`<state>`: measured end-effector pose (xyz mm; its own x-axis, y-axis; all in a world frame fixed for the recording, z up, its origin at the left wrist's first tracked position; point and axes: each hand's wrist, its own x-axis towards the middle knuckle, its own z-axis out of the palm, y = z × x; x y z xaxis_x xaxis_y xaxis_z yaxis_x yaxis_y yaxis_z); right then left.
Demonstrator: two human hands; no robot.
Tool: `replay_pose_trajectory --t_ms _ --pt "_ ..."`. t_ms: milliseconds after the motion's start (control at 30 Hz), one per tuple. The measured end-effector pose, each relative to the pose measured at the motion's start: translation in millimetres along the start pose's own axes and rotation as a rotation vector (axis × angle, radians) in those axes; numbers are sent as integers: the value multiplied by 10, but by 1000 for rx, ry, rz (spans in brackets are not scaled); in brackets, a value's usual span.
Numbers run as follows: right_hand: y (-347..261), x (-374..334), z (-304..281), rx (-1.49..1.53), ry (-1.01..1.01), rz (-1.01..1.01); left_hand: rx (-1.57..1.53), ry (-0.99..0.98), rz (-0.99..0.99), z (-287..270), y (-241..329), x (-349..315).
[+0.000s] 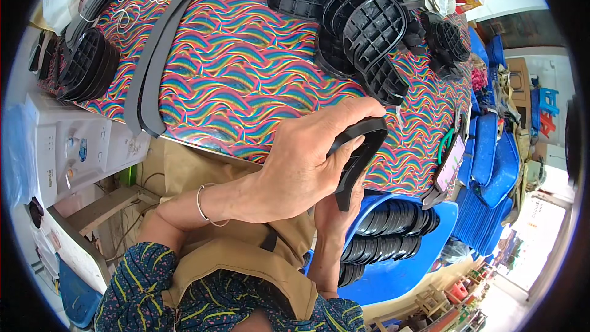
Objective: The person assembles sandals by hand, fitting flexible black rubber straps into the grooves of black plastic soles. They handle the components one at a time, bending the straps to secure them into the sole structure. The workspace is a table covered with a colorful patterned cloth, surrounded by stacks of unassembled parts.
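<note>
My left hand (301, 154), with a metal bangle on its wrist, is closed round a black shoe sole (373, 145) held up in front of the table's near edge. Its fingers reach over the top and the thumb presses on the inner side. A dark strip (348, 192) runs down along the sole's side; I cannot tell whether it is joined to it. Lower down, my right hand (353, 204) grips the same piece from below, mostly hidden behind the strip and my left hand. Just beyond lies a heap of black soles (375, 24) with gridded faces.
Two long grey strips (161, 55) lie across the patterned tabletop (239, 67). Another stack of soles (92, 64) stands at the left corner. A phone (450, 163) rests at the right edge. Below, a blue tub (384, 286) holds rows of black soles. A white machine (86, 141) stands left.
</note>
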<state>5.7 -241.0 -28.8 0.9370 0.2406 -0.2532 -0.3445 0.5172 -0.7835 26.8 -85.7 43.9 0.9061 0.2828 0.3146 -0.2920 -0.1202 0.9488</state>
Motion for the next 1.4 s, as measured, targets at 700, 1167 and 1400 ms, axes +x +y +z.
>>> replay_pose_trajectory --t_ms 700,1167,1400 --pt "-350 60 367 -872 -8 -287 -156 19 -74 -176 -108 -138" --pt "-267 21 578 -655 -184 -502 -788 109 -385 -345 -465 -68" --pt "145 39 1035 -637 -208 -732 -1428 25 -532 -265 -787 -382"
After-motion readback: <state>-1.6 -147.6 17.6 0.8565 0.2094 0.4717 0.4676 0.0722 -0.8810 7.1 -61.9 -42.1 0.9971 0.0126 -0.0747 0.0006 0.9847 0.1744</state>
